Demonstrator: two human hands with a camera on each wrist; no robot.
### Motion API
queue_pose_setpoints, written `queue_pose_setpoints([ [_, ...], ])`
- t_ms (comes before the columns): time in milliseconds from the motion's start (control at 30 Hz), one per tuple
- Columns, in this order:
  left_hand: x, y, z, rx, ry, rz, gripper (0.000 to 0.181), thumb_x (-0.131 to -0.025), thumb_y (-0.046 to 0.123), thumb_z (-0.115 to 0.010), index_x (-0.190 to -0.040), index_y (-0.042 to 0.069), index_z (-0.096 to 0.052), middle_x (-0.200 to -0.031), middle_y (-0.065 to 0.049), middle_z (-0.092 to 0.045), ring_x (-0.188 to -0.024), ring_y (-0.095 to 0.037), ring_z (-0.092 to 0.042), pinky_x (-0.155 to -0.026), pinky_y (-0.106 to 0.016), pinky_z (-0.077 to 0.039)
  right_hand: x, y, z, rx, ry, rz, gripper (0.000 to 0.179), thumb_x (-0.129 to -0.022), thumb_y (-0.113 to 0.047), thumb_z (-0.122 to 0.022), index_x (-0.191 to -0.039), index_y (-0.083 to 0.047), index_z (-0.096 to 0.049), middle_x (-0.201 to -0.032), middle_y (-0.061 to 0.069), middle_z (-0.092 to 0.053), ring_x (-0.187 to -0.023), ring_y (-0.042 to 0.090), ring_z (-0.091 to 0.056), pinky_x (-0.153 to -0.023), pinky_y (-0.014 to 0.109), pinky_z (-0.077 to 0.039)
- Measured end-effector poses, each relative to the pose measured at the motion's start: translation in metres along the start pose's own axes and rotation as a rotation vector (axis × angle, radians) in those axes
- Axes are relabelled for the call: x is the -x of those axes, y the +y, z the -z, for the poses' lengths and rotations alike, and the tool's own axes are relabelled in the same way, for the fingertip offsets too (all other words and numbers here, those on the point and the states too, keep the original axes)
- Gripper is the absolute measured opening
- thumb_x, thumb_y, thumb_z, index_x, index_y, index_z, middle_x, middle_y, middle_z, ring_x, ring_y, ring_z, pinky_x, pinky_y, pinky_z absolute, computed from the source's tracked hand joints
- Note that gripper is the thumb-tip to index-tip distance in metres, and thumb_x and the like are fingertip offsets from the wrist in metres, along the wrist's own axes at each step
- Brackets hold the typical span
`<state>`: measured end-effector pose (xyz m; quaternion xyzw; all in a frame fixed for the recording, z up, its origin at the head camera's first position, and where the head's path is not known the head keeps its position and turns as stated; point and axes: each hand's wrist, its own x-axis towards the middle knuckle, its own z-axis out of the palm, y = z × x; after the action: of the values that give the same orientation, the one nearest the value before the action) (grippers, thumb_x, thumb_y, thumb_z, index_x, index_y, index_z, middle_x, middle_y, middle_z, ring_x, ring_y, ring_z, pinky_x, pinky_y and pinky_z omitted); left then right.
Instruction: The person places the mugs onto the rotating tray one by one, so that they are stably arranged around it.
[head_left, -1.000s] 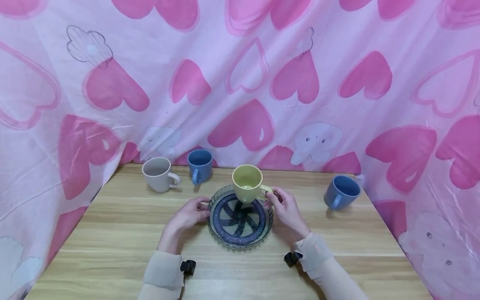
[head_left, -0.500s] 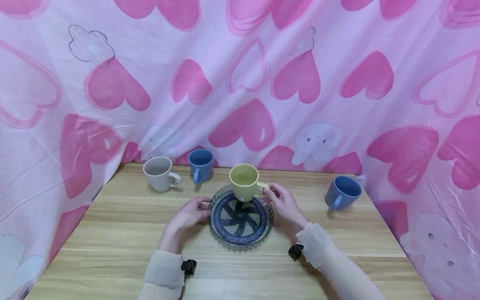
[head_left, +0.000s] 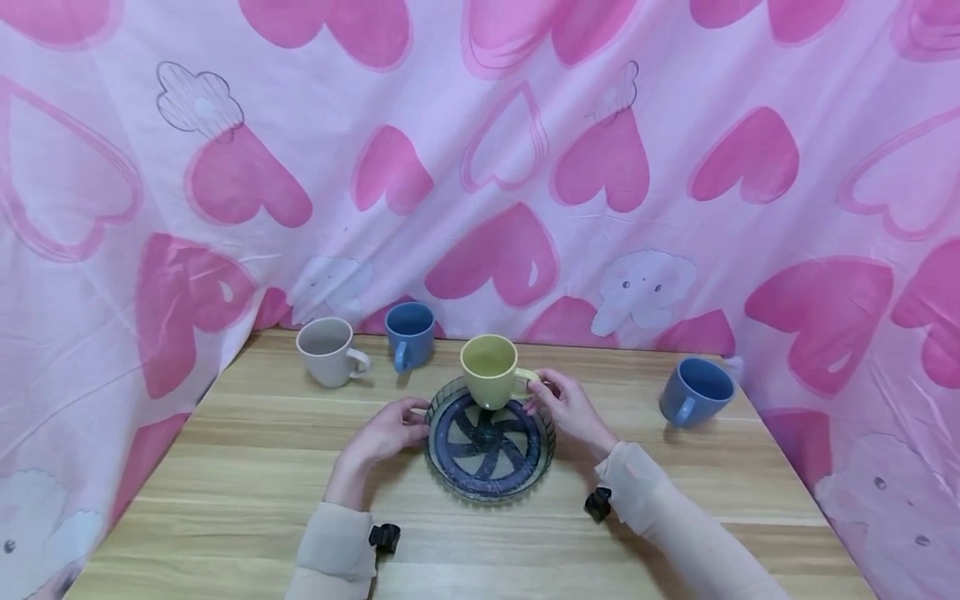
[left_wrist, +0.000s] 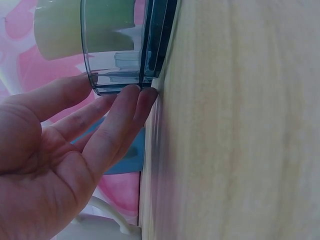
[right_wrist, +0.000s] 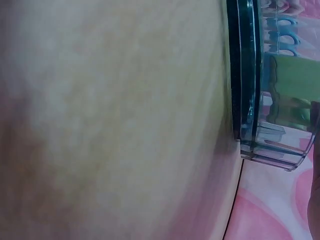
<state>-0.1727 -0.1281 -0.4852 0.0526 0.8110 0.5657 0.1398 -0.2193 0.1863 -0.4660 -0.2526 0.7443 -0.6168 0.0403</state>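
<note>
Between left hand (head_left: 388,429) and right hand (head_left: 567,410): the dish (head_left: 491,457), round, dark-tinted clear glass, with a blue ring and curved spokes across its floor, flat on the worktop (head_left: 480,558).
Left hand's state: relaxed, thumb and fingers spread, the tips touching the dish's side, thumb at the rim and fingers lower down the wall.
Right hand's state: thumb and fingers pinching the handle of the yellow mug (head_left: 489,379).
Yellow mug: upright, just left of the right hand's fingertips, over the dish's far part; seen from the wrists, its lower part shows through the glass wall. Whether its base touches the dish's floor, I cannot tell.
Beyond the left hand: grey mug (head_left: 327,360), upright, handle to the right; near it and farther out, blue mug (head_left: 410,333), handle towards the person.
Right of the right hand, well apart: other blue mug (head_left: 696,396), standing, handle towards the person.
Beyond both hands and all mugs: pink cloth (head_left: 480,167) with hearts and pale animals.
At the wrists: beige sleeves (head_left: 637,492), a black clip (head_left: 385,537) beside each.
</note>
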Motion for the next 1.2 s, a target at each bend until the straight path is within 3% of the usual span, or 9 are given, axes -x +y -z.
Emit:
queue_pose_setpoints([
  [433,0.0,-0.001,0.0,-0.012,0.006,0.008,0.044,-0.089,-0.005,-0.061,-0.132,-0.008,-0.05,-0.108,-0.023,-0.064,-0.093,-0.028,-0.065,-0.083,-0.04,-0.057,-0.002,0.005,-0.001,0.009,-0.033,-0.021,0.022,-0.101,0.002,-0.048,-0.113,0.02,-0.053,-0.098,0.041,-0.058,-0.079,0.057,-0.059,-0.072,0.062,-0.053],
  [667,0.001,0.0,-0.001,-0.03,0.021,0.03,0.045,-0.089,-0.005,-0.062,-0.133,-0.006,-0.051,-0.106,-0.019,-0.065,-0.091,-0.026,-0.065,-0.082,-0.04,-0.057,-0.007,0.035,0.004,0.019,-0.011,-0.073,0.026,-0.103,-0.008,-0.048,-0.117,0.012,-0.056,-0.101,0.033,-0.061,-0.082,0.051,-0.062,-0.075,0.06,-0.054],
  [867,0.002,-0.001,-0.002,-0.011,0.017,0.036,0.046,-0.089,-0.006,-0.061,-0.133,-0.007,-0.051,-0.105,-0.02,-0.064,-0.091,-0.027,-0.065,-0.082,-0.04,-0.057,-0.007,0.037,0.004,0.007,0.017,-0.11,0.032,-0.103,-0.017,-0.05,-0.119,0.01,-0.056,-0.105,0.03,-0.062,-0.085,0.044,-0.065,-0.078,0.052,-0.056],
  [1033,0.002,0.001,-0.002,-0.027,0.022,0.033,0.045,-0.089,-0.006,-0.061,-0.133,-0.007,-0.051,-0.104,-0.019,-0.064,-0.09,-0.026,-0.065,-0.082,-0.04,-0.057,-0.009,0.038,0.005,-0.006,0.03,-0.115,0.031,-0.104,-0.013,-0.048,-0.12,0.013,-0.055,-0.109,0.031,-0.061,-0.086,0.042,-0.065,-0.079,0.049,-0.057],
  [1200,0.004,0.003,-0.002,-0.029,0.018,0.034,0.044,-0.089,-0.006,-0.061,-0.132,-0.007,-0.051,-0.105,-0.02,-0.064,-0.092,-0.025,-0.064,-0.083,-0.04,-0.056,-0.007,0.038,0.007,-0.039,0.014,-0.147,0.03,-0.104,-0.008,-0.044,-0.122,0.015,-0.052,-0.114,0.035,-0.058,-0.091,0.05,-0.062,-0.083,0.054,-0.054],
])
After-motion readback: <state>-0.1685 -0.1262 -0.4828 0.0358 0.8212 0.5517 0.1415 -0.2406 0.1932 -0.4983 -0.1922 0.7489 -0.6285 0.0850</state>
